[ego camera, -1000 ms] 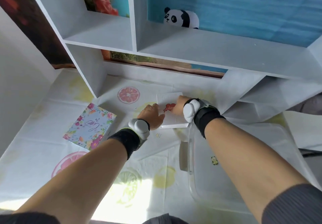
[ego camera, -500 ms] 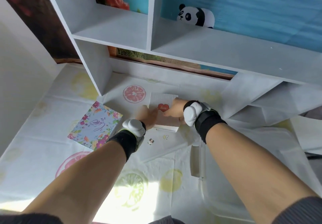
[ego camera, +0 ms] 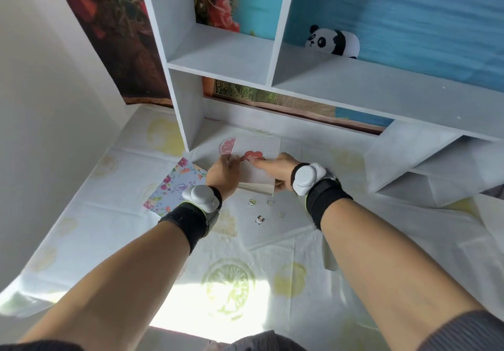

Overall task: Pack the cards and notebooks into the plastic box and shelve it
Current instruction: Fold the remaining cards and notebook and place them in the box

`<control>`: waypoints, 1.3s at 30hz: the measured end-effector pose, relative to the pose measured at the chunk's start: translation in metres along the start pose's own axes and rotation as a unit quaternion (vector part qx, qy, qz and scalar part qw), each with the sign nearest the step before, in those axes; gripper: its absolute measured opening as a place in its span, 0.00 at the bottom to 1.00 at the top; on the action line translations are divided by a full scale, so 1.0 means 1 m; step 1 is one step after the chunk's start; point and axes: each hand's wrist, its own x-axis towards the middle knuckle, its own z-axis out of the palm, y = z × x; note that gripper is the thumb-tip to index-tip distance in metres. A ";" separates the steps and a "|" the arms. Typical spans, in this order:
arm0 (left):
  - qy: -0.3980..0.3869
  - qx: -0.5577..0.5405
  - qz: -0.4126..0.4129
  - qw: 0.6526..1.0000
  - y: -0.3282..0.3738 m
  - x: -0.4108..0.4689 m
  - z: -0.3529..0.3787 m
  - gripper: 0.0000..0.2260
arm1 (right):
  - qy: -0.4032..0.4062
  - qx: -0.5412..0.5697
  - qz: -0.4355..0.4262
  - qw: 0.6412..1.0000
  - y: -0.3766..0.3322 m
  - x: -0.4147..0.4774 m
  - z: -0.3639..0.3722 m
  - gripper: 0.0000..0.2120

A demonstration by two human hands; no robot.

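Note:
A white notebook with a red heart (ego camera: 259,146) is tilted up off the table in front of the shelf. My left hand (ego camera: 223,174) grips its left edge and my right hand (ego camera: 274,169) grips its right side and lower corner. A floral notebook (ego camera: 174,187) lies flat to the left, partly behind my left wrist. A thin sliver of the clear plastic box (ego camera: 328,258) shows beside my right forearm; the rest of it is hidden. A sheet with small stickers (ego camera: 260,215) lies under my hands.
A white shelf unit (ego camera: 354,88) stands at the back, with a panda toy (ego camera: 332,42) in its right compartment. Its left side panel (ego camera: 185,113) reaches down to the table. A fruit-print tablecloth (ego camera: 229,285) covers the table. A white wall is on the left.
The notebook with the heart has been lifted from flat on the table and tilted up between both hands. The view has swung left and upward, so most of the plastic box left the frame.

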 end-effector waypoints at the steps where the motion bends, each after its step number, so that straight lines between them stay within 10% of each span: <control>1: 0.005 0.022 0.007 1.000 -0.007 -0.001 -0.008 0.21 | -0.002 0.021 -0.005 1.000 0.001 0.000 0.006 0.24; 8: 0.098 0.175 -0.008 0.980 -0.063 -0.009 -0.069 0.22 | -0.010 -0.022 -0.005 1.000 0.000 -0.005 0.054 0.37; 14: -0.002 0.271 -0.145 0.952 -0.100 -0.008 -0.095 0.36 | 0.002 -0.018 -0.011 1.000 0.001 0.003 0.102 0.37; 27: 0.040 0.079 -0.099 0.991 -0.093 -0.022 -0.097 0.28 | 0.037 -0.022 -0.050 0.998 -0.013 0.001 0.112 0.30; 39: 0.069 -0.052 0.004 0.996 0.034 -0.074 -0.073 0.34 | 0.030 -0.018 -0.117 0.992 -0.001 -0.067 -0.042 0.39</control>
